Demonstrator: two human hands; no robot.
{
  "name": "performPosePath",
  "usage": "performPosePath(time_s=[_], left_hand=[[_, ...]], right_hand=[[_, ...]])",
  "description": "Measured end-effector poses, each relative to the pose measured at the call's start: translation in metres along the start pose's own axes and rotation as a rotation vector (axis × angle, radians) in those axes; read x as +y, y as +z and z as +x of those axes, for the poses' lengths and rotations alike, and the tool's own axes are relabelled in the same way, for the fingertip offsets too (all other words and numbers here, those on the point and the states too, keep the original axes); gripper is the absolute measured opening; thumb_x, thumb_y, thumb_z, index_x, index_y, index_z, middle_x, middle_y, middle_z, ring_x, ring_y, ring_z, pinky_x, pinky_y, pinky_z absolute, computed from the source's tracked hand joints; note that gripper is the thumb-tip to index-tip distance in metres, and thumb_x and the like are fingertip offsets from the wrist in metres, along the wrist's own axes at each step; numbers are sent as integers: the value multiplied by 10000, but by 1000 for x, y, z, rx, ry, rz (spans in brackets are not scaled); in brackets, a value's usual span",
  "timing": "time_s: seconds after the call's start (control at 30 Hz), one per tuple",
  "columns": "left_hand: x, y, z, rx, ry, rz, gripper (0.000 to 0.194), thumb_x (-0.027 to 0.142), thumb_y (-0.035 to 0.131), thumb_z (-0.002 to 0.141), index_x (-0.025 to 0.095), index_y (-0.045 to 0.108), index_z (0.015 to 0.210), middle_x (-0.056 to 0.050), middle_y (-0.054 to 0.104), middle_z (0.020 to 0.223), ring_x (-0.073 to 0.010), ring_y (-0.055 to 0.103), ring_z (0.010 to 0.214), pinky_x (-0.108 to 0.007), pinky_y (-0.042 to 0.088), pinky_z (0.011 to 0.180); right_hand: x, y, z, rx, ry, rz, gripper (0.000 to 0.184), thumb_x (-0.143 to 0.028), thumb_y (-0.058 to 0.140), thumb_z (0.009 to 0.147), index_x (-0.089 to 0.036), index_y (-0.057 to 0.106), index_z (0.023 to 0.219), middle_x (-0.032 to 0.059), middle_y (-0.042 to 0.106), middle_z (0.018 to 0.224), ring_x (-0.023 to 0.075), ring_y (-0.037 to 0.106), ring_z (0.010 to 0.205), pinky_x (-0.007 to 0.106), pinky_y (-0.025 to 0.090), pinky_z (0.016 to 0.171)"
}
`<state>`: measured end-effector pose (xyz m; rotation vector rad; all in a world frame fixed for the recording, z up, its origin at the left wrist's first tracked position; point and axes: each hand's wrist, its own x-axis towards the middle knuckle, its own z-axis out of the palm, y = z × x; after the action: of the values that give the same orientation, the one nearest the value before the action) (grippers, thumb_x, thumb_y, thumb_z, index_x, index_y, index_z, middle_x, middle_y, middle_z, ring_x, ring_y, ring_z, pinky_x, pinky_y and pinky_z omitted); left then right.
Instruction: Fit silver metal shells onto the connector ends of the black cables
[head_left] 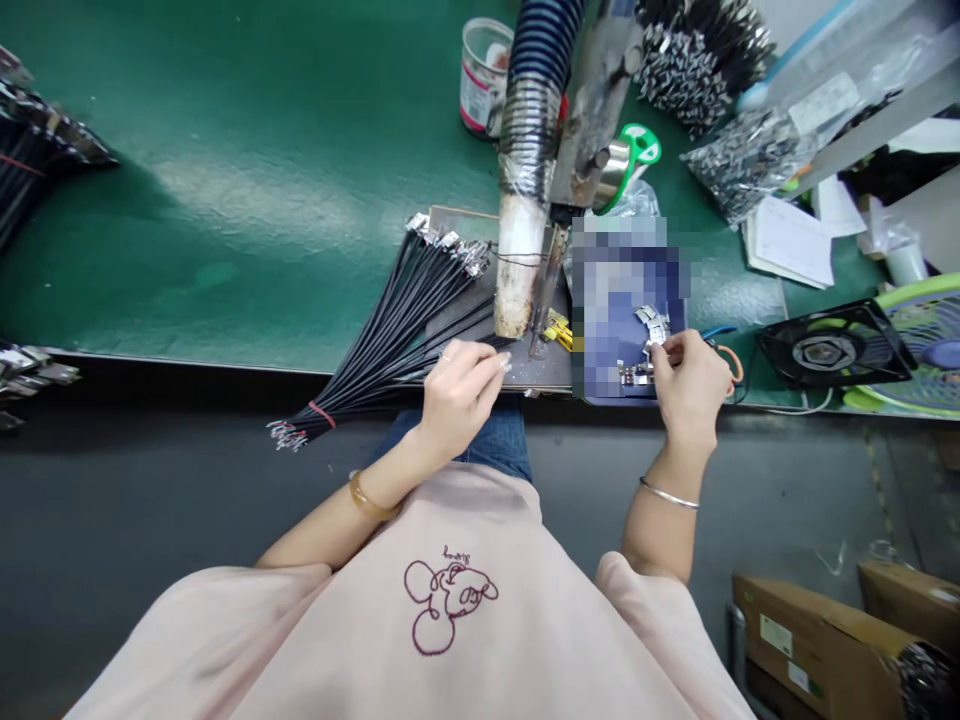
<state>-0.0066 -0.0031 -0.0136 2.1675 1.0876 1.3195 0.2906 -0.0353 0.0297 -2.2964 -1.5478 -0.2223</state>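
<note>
My left hand [461,392] is closed in a pinch at the bench edge; what sits between its fingertips is too small to make out. Right behind it a bundle of black cables [375,335] fans out, with metal connectors [450,240] at the far end and a red band [322,413] near the bare wire ends. Over the blue tray [630,400], my right hand [691,385] pinches thumb and fingers together at small metal connector pieces [651,325]. Whether one is between the fingertips is hidden.
A ribbed fume hose [525,140] hangs beside a metal soldering stand [589,120]. Around them are a solder reel [615,175], a plastic cup [482,85] and yellow clips [559,330]. To the right are a black fan [836,345], a notepad [787,240] and bagged parts [750,160].
</note>
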Motion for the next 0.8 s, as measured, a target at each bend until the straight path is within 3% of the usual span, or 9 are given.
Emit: performPosePath(time_s=[0.13,0.3,0.43,0.57,0.63,0.7,0.8], left_hand=[[-14,9,9,-113,85,178,185,170,539,948,127,719,949,-105,689,877,-229,567,850,-362,476,793],[-17,12,1,-234,126,37,249,178,473,978,141,696,874,-96,677,848,-205,560,792,-332,468,749],[-2,-2,-4,-361,97,-213,215,184,487,976,141,685,906,-69,696,795,-161,612,715,-273,468,694],[13,-11,0,-459,-180,-486,278,191,509,953,144,641,712,-11,642,627,-90,528,534,-221,403,568],[15,-9,4,-442,-398,-652,232,216,538,927,136,639,734,6,614,582,-68,478,475,-204,365,501],[14,-5,8,-386,-567,-799,139,233,582,887,124,647,829,15,612,576,-58,462,446,-188,348,459],[11,0,12,-340,-668,-875,115,235,655,818,125,635,841,26,607,571,-45,460,432,-169,348,437]], right_hand=[[-4,9,15,-71,-150,-43,159,-275,587,858,-225,520,723,13,595,718,159,492,621,322,351,611],[-19,12,19,-76,-238,-33,219,-76,580,783,-233,452,701,-23,480,664,101,312,531,324,235,576],[-20,11,22,-41,-235,19,237,-66,574,788,-245,442,706,-19,484,682,105,353,552,321,265,572],[-32,-4,7,66,-216,133,188,-127,549,845,-242,456,730,22,587,792,156,555,740,304,411,642],[-46,-12,-10,160,-160,364,162,-163,598,834,-229,491,732,39,645,894,169,624,838,294,480,661],[-65,-17,-31,115,-94,597,127,-214,626,848,-218,535,760,12,653,868,134,638,727,271,514,609],[-93,-13,-60,5,-58,855,128,-253,652,863,-213,571,771,-2,660,850,121,669,688,272,569,627]])
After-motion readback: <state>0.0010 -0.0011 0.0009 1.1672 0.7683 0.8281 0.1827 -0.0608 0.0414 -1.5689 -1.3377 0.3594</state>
